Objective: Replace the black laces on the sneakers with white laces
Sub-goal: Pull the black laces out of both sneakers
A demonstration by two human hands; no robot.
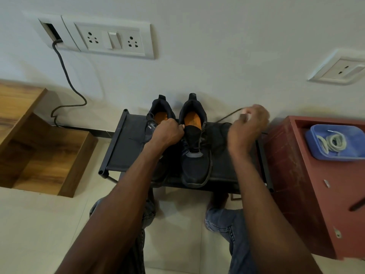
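Two black sneakers with orange insoles stand side by side on a low black rack [118,147], heels toward the wall. My left hand [167,133] grips the edge of the right sneaker [194,167] near its tongue and covers part of the left sneaker [159,109]. My right hand [248,125], blurred, pinches a black lace [229,115] that runs taut from that shoe up to the right. A coil of white laces [333,142] lies in a blue tray [316,151] on the red cabinet.
A red wooden cabinet [302,184] stands right of the rack. Wooden steps [45,153] are on the left. A grey cable [65,80] hangs from the wall sockets [112,39] down to the floor. My knees in jeans [231,220] are under the rack's front edge.
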